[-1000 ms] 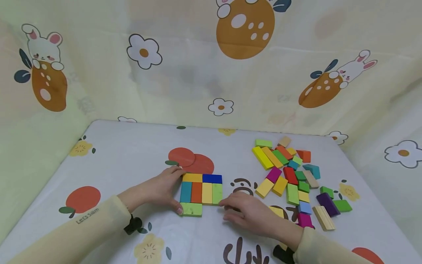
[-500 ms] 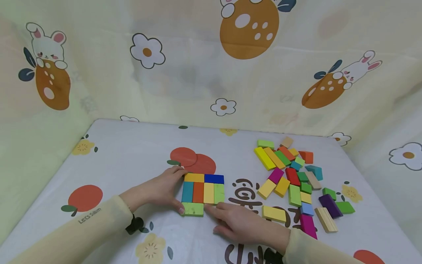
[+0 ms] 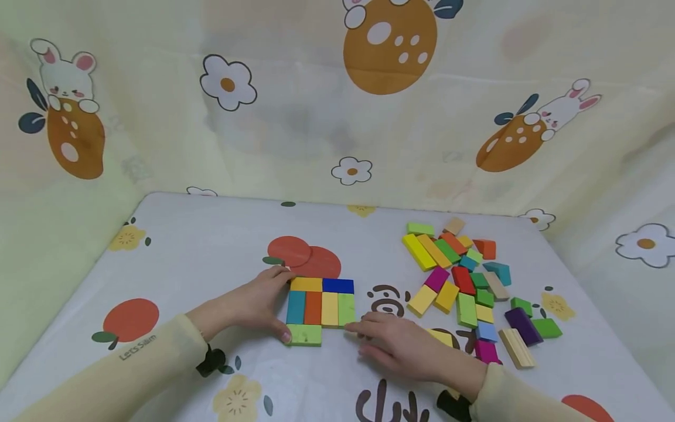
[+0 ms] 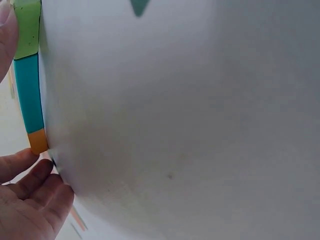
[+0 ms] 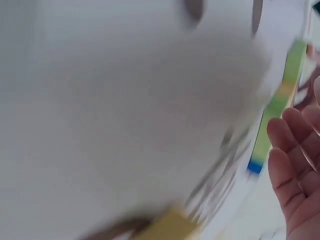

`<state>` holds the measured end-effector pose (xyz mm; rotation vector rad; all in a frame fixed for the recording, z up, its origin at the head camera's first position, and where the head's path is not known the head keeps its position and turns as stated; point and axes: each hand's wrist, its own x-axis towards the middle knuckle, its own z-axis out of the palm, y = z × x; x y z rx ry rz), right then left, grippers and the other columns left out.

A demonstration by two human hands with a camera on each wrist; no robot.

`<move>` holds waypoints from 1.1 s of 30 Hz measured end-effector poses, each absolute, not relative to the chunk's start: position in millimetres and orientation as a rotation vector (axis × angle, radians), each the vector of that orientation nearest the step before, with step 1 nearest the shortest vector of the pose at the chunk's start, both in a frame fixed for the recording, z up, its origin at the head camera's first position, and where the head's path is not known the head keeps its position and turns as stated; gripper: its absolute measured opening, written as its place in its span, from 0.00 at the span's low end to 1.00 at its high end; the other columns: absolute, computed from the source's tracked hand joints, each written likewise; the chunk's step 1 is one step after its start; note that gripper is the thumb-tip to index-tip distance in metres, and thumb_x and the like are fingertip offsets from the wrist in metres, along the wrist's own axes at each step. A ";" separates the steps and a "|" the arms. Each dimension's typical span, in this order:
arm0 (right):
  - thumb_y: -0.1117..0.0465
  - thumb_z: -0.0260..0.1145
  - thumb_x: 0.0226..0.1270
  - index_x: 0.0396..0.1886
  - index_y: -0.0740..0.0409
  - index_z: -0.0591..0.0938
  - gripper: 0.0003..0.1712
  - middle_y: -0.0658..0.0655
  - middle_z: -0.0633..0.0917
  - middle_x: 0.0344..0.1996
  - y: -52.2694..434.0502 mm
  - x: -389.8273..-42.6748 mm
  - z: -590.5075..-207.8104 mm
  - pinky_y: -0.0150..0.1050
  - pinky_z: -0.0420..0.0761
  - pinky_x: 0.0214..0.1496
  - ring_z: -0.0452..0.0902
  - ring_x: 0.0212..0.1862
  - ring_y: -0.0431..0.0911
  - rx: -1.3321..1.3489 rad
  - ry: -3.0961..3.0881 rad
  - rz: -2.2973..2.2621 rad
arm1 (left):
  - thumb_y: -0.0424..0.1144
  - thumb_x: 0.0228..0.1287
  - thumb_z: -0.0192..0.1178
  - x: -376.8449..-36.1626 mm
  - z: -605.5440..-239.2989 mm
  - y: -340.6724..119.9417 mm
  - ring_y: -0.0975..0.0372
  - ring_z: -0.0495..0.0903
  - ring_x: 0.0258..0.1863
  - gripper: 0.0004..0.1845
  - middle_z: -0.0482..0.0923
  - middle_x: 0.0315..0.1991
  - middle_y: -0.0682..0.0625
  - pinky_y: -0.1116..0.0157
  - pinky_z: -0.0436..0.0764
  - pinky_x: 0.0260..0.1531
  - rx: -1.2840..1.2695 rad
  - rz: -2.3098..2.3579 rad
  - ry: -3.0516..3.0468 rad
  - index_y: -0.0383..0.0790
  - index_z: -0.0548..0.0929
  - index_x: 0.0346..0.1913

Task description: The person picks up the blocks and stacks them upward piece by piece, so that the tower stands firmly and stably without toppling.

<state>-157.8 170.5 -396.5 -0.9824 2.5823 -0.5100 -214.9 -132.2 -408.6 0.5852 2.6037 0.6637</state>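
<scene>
A flat panel of coloured wooden blocks lies on the table. Its far row has a yellow block (image 3: pixel 306 284) and a blue block (image 3: pixel 338 286). The middle row runs teal (image 4: pixel 30 92), orange-red, yellow and light green block (image 3: pixel 345 309). One light green block (image 3: pixel 304 336) forms the near row at the left. My left hand (image 3: pixel 259 302) spans the left side, thumb on the near green block and index finger at the far yellow one, holding the panel between them. My right hand (image 3: pixel 403 346), fingers extended, has its index fingertip at the panel's near right corner; contact is unclear.
Several loose blocks lie in a scattered group at the right, among them a purple block (image 3: pixel 524 327) and a red block (image 3: pixel 463 281). A yellow block (image 3: pixel 440 336) is partly hidden behind my right hand. A patterned curtain (image 3: pixel 295 135) hangs behind the table.
My right hand moved left to the near green block's right end, then drew back right to the panel's corner. My left hand and the blocks stay in place; the head view shifts slightly.
</scene>
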 end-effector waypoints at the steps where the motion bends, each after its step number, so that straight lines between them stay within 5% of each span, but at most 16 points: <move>1: 0.54 0.67 0.73 0.68 0.46 0.79 0.24 0.45 0.85 0.50 178.1 -158.8 -394.9 0.35 0.85 0.53 0.78 0.49 0.36 -0.957 2.615 -0.519 | 0.55 0.39 0.84 -214.9 -408.4 -132.4 0.46 0.60 0.75 0.62 0.60 0.76 0.38 0.45 0.74 0.70 0.585 0.665 2.604 0.35 0.63 0.76; 8: 0.56 0.70 0.70 0.63 0.49 0.82 0.23 0.49 0.87 0.53 237.8 -161.2 -388.8 0.50 0.86 0.56 0.82 0.56 0.49 -0.794 2.818 -0.539 | 0.56 0.39 0.84 -213.9 -405.2 -134.1 0.45 0.60 0.75 0.62 0.59 0.76 0.38 0.45 0.75 0.69 0.578 0.660 2.604 0.35 0.63 0.76; 17: 0.49 0.75 0.63 0.53 0.43 0.87 0.19 0.39 0.85 0.44 277.3 -151.2 -391.6 0.46 0.86 0.53 0.78 0.50 0.42 -0.644 2.877 -0.366 | 0.56 0.39 0.84 -214.2 -406.5 -132.8 0.46 0.61 0.75 0.62 0.60 0.76 0.38 0.45 0.75 0.69 0.572 0.649 2.607 0.36 0.63 0.76; 24: 0.46 0.81 0.52 0.45 0.42 0.90 0.20 0.40 0.86 0.39 292.6 -142.9 -401.0 0.54 0.81 0.52 0.77 0.49 0.45 -0.603 2.971 -0.250 | 0.56 0.39 0.84 -214.6 -408.2 -134.6 0.46 0.61 0.75 0.62 0.60 0.75 0.38 0.45 0.74 0.69 0.589 0.661 2.608 0.35 0.63 0.76; 33: 0.48 0.83 0.51 0.41 0.44 0.89 0.18 0.43 0.87 0.39 288.5 -141.8 -403.2 0.57 0.83 0.55 0.79 0.50 0.48 -0.555 2.976 -0.297 | 0.57 0.39 0.84 -215.6 -410.3 -135.2 0.46 0.61 0.75 0.62 0.60 0.76 0.38 0.45 0.76 0.68 0.601 0.656 2.607 0.36 0.63 0.76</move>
